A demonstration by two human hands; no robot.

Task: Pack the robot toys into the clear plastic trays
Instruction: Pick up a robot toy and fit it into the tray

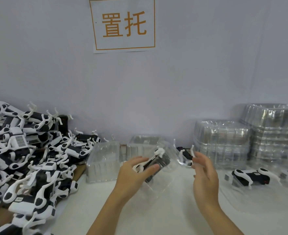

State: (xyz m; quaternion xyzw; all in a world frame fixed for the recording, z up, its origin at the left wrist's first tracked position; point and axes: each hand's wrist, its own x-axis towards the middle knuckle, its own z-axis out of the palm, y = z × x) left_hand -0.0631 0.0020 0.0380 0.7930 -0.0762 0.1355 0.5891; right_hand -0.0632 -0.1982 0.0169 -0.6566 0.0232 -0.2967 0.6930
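My left hand (136, 173) grips a black-and-white robot toy (156, 162) that lies tilted inside a clear plastic tray (163, 182) held above the table. My right hand (204, 172) is at the tray's right edge, fingers loosely curled; whether it holds the rim is unclear through the clear plastic. Another robot toy (184, 154) stands just behind the right hand's fingers. A packed toy in a tray (251, 177) lies to the right.
A big heap of loose robot toys (26, 160) fills the left side. Stacks of clear trays stand at centre (104, 161) and at right against the wall (224, 141), (275, 129). A white cloth (156, 217) covers the table.
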